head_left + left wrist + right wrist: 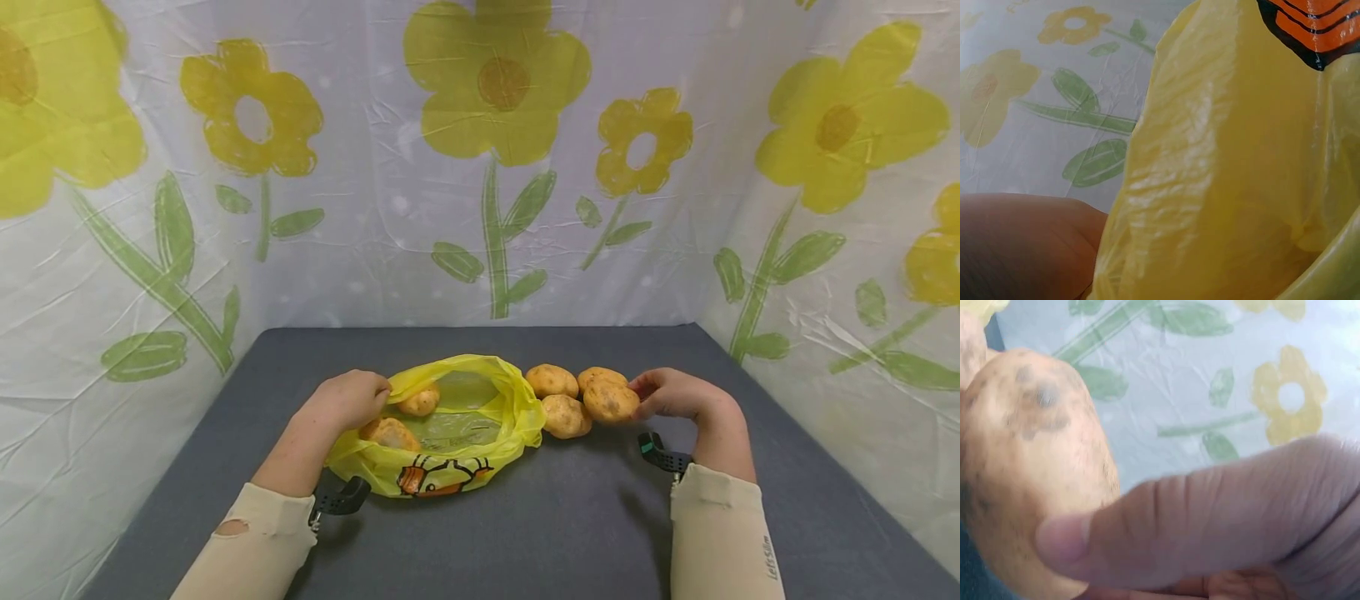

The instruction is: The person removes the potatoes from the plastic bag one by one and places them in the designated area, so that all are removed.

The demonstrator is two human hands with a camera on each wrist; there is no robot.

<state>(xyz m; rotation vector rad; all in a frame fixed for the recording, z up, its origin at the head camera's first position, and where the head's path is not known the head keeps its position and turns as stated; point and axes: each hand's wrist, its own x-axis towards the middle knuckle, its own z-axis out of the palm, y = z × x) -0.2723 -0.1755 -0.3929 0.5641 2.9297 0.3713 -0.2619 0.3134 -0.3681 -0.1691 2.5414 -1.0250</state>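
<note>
Now, from the head view, pinching the front potato (611,404) by its right end with the right hand (681,396), close against three loose potatoes (567,417) above a dark tabletop (555,533). Gripping the left rim of a yellow plastic bag (521,412) with the left hand (347,400). Thin, glossy and crumpled, printed in orange and black, gaping at the mouth, with two bagged potatoes (420,401) inside toward the left.

From the left wrist, showing wrinkled, translucent film beside bare skin; cannot tell the finger closure there.

From the right wrist, pressing a thumb (1063,547) onto the lower part of the front potato: oval, tan, blotched grey near the top, speckled elsewhere. Partly showing another of the loose potatoes at the left edge.
</note>
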